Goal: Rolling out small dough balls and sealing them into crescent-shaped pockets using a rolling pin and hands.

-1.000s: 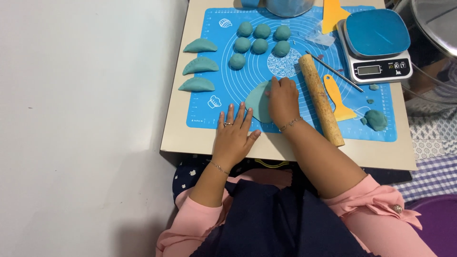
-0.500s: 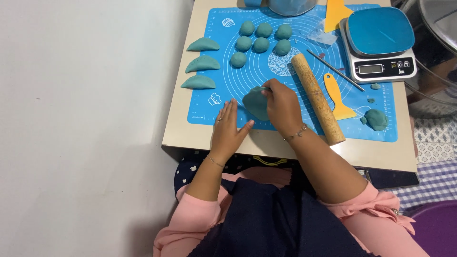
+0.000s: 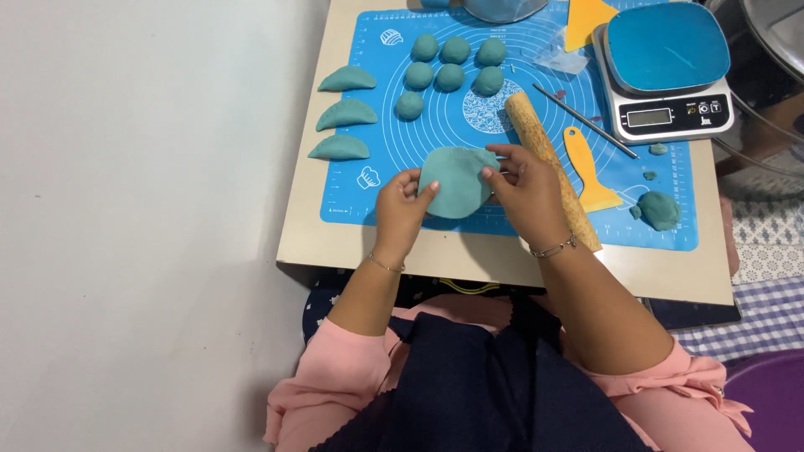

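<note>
Teal dough everywhere on a blue silicone mat [image 3: 368, 201] laid over a beige table [image 3: 318, 243]. Far left of the mat: three folded half-moon dough pieces [image 3: 339, 148] in a column, curved edges up. Next right: seven small dough balls [image 3: 450, 77] clustered near the mat's top centre. Below them, a flat round dough disc [image 3: 455, 181] sits at the mat's front centre, lifted or at least pinched at both edges; can't tell if its underside touches the mat. Left hand [image 3: 400, 209] closes its grip on the disc's left edge, thumb on top. Right hand [image 3: 525, 188] closes its grip on the disc's right edge, fingertips on the upper rim, bracelet at wrist. Just right of the right hand: a patterned wooden rolling pin [image 3: 544, 155] lying diagonally, its lower end hidden behind the wrist. Further right: thin metal stick [image 3: 586, 122], yellow scraper [image 3: 586, 167] beside the pin, a second yellow scraper [image 3: 586, 15] at top. Digital kitchen scale [image 3: 666, 63] with blue platform at upper right. Loose dough lump [image 3: 659, 209] plus small crumbs at the mat's right front. Pink sleeves, dark apron at bottom.
</note>
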